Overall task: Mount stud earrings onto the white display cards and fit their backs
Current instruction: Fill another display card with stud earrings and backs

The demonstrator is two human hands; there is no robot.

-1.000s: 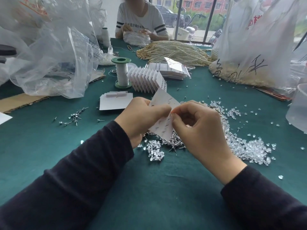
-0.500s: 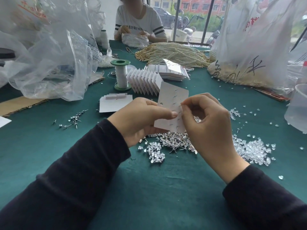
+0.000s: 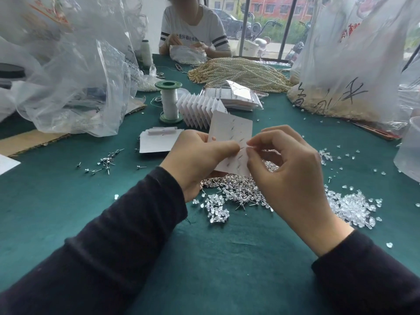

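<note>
1. The left hand point(image 3: 197, 160) grips the card point(image 3: 231, 130) by its left edge, with the thumb on its face.
2. The right hand point(image 3: 288, 169) pinches the card's right edge between thumb and forefinger; if something small is also between them, I cannot tell.
3. The card is tilted between the hands, above the desk point(image 3: 227, 258), and rows of stud posts show on it.
4. Below the hands lie loose studs point(image 3: 241, 192); right of the right hand lie clear backs point(image 3: 350, 205).
</note>
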